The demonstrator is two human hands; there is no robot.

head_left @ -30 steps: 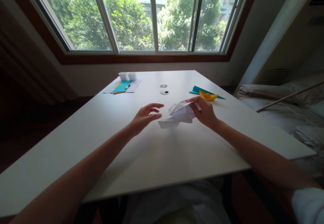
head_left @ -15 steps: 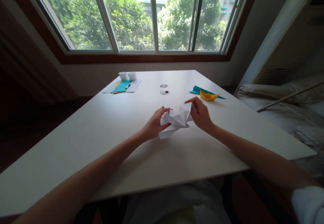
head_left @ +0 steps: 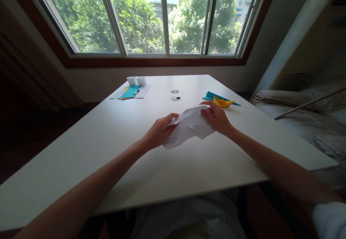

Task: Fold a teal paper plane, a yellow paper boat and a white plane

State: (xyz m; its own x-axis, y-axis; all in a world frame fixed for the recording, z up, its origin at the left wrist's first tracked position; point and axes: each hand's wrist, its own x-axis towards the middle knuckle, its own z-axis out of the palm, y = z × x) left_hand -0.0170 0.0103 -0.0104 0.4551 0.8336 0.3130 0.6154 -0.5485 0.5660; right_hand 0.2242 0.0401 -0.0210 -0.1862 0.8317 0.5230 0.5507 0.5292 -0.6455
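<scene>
- White paper (head_left: 189,126): creased sheet, lying partly opened at the middle of the counter (head_left: 108,152), its near left corner resting on the surface, held at both ends.
- Left hand (head_left: 159,132): gripping the paper's left edge, fingers curling together over the sheet with the thumb on top.
- Right hand (head_left: 217,118): gripping the paper's far right edge, fingers pinching the sheet against the thumb.
- Yellow boat (head_left: 223,102): folded paper, sitting just beyond the right hand, apart from it.
- Teal sheet (head_left: 209,95): lying flat under and behind the yellow boat, on the far right of the counter.
- Two round caps (head_left: 175,95): sitting far of the white paper, at the centre line of the counter.
- Paper stack (head_left: 131,92): white, teal and yellow sheets lying at the far left, a pen (head_left: 136,92) resting on top.
- Two white cups (head_left: 136,80): standing side by side just behind the stack.
- Window (head_left: 162,15): spanning the far wall, showing green trees.
- Bedding (head_left: 305,113): lying to the right of the counter.
</scene>
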